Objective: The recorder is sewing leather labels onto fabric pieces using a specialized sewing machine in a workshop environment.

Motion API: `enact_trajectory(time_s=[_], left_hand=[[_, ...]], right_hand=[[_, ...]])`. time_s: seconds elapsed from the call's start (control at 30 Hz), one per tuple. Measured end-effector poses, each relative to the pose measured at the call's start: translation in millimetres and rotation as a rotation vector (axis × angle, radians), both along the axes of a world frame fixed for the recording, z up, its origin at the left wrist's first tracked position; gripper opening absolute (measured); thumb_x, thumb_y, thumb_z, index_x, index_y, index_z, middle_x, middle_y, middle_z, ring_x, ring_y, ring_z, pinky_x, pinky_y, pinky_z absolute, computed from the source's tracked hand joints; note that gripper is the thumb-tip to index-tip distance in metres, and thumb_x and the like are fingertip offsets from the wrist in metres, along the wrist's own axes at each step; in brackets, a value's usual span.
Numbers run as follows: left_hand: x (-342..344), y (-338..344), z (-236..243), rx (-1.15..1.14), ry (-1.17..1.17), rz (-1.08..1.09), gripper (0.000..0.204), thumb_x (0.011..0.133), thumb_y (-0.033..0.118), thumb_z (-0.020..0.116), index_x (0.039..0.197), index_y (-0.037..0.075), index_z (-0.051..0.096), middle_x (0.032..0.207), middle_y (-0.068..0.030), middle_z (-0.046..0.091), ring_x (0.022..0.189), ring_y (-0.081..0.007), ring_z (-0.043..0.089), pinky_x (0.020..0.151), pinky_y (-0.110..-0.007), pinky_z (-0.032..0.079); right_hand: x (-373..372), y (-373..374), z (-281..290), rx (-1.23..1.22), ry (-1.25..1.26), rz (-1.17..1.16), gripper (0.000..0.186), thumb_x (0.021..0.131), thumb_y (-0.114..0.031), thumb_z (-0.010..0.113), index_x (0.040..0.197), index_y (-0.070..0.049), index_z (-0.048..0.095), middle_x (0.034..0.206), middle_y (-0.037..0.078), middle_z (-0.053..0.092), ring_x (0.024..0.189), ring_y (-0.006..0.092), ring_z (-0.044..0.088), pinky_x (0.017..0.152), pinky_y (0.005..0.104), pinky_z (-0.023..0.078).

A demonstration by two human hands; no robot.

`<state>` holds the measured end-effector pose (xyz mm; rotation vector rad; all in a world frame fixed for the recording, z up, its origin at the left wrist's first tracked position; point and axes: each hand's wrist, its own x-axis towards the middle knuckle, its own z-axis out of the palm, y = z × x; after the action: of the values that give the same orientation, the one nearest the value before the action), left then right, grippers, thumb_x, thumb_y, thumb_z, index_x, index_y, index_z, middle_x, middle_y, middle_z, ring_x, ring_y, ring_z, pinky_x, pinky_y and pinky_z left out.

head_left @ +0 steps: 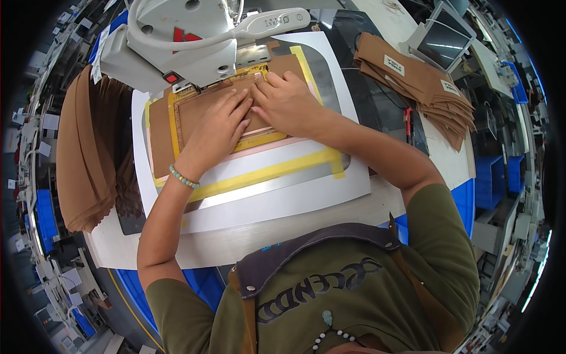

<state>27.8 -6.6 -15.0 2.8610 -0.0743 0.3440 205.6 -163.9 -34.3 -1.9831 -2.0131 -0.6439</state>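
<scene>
My left hand (221, 121) lies with fingers stretched flat over a brown fabric piece (197, 112) inside a yellow-edged template frame (175, 127). Beside it, my right hand (288, 106) rests on the same piece with bent, spread fingers, the fingertips near the frame's far edge and the thumb toward my left hand. Both hands hide part of the fabric. Just beyond the fingers stands the white head of a sewing machine (206, 35), its needle area close to the frame. Under the frame is a white sheet (283, 203) with yellow tape strips (265, 172).
Brown fabric pieces hang in a pile (85, 159) at the left. A stack of brown pieces with white labels (421, 76) lies at the right, near a screen (445, 38) and a red-handled tool (408, 124). Blue bins (489, 183) stand beyond the table's right side.
</scene>
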Motion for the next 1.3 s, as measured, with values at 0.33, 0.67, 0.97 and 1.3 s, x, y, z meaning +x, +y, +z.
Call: enact_trajectory(time_s=[0.33, 0.67, 0.97, 1.3], left_hand=[[-9, 14, -3, 0.016, -0.05, 0.028, 0.042, 0.102, 0.013, 0.065, 0.141, -0.002, 0.062, 0.151, -0.0188, 0.06, 0.141, -0.0381, 0.055, 0.119, -0.046, 0.045], [-18, 27, -4, -0.032, -0.046, 0.076, 0.039, 0.101, 0.006, 0.063, 0.14, 0.0, 0.062, 0.154, -0.0158, 0.059, 0.144, -0.0385, 0.053, 0.121, -0.047, 0.043], [-49, 46, 9, -0.152, -0.032, 0.065, 0.03, 0.1, 0.005, 0.065, 0.13, 0.002, 0.071, 0.153, -0.0117, 0.063, 0.148, -0.0345, 0.052, 0.123, -0.046, 0.042], [-56, 30, 12, -0.116, 0.125, -0.055, 0.048, 0.097, 0.015, 0.07, 0.144, 0.009, 0.068, 0.163, -0.0067, 0.055, 0.154, -0.0355, 0.044, 0.124, -0.049, 0.039]], right_hand=[[-18, 23, -5, 0.153, 0.029, 0.069, 0.034, 0.094, -0.036, 0.072, 0.101, -0.003, 0.075, 0.108, 0.01, 0.074, 0.105, 0.0231, 0.061, 0.074, 0.0394, 0.045], [-11, -7, 19, -0.153, 0.177, 0.072, 0.04, 0.1, -0.034, 0.069, 0.122, -0.002, 0.074, 0.13, 0.011, 0.073, 0.113, 0.0235, 0.064, 0.09, 0.0359, 0.051], [-2, -32, 31, -0.055, 0.432, 0.224, 0.028, 0.104, -0.028, 0.064, 0.115, -0.005, 0.074, 0.122, 0.006, 0.075, 0.115, 0.0255, 0.065, 0.101, 0.0409, 0.052], [-36, -25, 14, -0.17, 0.379, 0.424, 0.035, 0.104, -0.021, 0.065, 0.13, 0.001, 0.072, 0.132, 0.013, 0.073, 0.123, 0.0265, 0.062, 0.102, 0.0408, 0.049]])
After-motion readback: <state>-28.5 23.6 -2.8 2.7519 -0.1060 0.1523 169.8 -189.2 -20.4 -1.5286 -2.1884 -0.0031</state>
